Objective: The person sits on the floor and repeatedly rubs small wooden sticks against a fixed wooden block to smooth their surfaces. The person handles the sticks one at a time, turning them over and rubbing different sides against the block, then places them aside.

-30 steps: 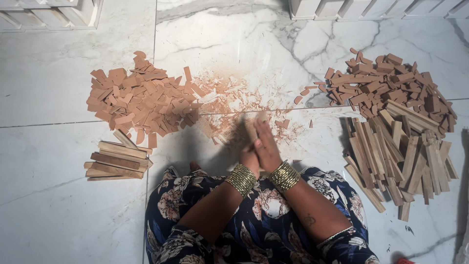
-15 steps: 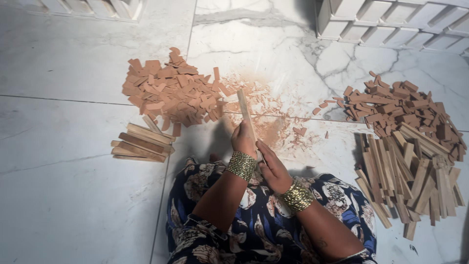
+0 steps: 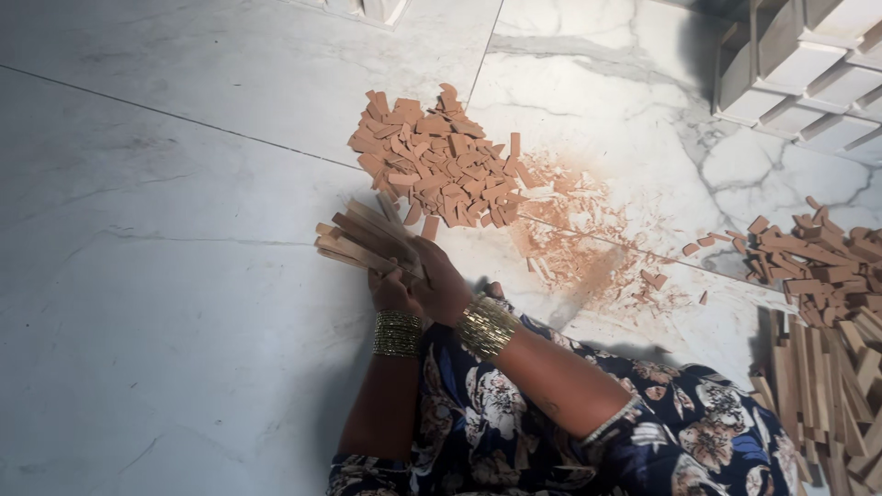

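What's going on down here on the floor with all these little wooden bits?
A person sits on a white marble floor with both hands on a small bundle of wooden sticks: the left hand and the right hand meet at its near end. Just beyond lies a heap of short reddish-brown pieces, with crumbs and dust beside it. To the right sit another pile of pieces and longer sticks.

Bundle of long tan wooden sticks [image 3: 363, 241] lies flat on floor.

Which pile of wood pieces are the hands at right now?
The small bundle of long sticks, left of the heap of short pieces; both hands touch it.
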Demonstrator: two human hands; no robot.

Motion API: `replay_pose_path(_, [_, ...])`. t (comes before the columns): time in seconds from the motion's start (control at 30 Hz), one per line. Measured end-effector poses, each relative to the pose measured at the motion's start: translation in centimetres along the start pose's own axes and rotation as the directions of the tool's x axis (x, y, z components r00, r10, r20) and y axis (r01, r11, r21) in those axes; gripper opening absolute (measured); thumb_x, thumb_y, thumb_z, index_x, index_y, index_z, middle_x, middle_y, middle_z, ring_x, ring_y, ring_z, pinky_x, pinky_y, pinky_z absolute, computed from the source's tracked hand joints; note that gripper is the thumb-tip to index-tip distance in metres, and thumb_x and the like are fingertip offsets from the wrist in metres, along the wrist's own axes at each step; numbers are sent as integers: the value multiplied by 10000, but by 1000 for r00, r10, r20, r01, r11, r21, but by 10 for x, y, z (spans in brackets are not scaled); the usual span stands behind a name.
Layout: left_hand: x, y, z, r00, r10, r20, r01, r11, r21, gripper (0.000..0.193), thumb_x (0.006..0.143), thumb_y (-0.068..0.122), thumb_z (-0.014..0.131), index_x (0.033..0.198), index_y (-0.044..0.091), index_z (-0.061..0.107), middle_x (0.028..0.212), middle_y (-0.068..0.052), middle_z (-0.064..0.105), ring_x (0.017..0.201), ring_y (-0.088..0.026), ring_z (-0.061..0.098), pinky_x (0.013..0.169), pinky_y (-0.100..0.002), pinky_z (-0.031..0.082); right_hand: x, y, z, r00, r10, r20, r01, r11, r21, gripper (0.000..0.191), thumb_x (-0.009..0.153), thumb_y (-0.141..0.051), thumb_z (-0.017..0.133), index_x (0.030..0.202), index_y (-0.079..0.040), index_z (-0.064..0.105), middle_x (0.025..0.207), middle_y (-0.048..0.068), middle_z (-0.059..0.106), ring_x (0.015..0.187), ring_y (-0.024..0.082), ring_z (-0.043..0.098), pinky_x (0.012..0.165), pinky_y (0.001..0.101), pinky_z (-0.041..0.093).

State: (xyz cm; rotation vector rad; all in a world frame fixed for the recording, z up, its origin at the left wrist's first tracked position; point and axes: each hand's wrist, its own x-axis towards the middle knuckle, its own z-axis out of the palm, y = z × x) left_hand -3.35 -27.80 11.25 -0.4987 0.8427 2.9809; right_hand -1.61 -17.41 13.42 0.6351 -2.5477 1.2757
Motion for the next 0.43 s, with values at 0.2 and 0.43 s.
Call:
replay_pose_path(0.2, [34, 7, -56, 1000, 15, -7, -14, 995, 100, 457, 914, 53, 508, 1364, 20, 434, 1175, -258, 616, 955, -347, 695, 789, -446, 623, 30, 21, 75, 832, 279, 480, -150, 946, -289, 608, 849, -97, 652, 1432, -44, 486, 1402, 184, 579, 1319, 313, 551, 1103, 403, 457])
replay_pose_path(0.43, [51, 4, -81, 988, -44, -146, 97, 921, 377, 518, 863, -5, 517, 1364, -25, 390, 1184, -307, 630, 1004, -396, 699, 823, -475, 649, 40, 29, 83, 805, 365, 468, -265, 927, -267, 602, 801, -250, 699, 1360, -59, 582, 1389, 166, 615, 1307, 327, 557, 1101, 429, 464])
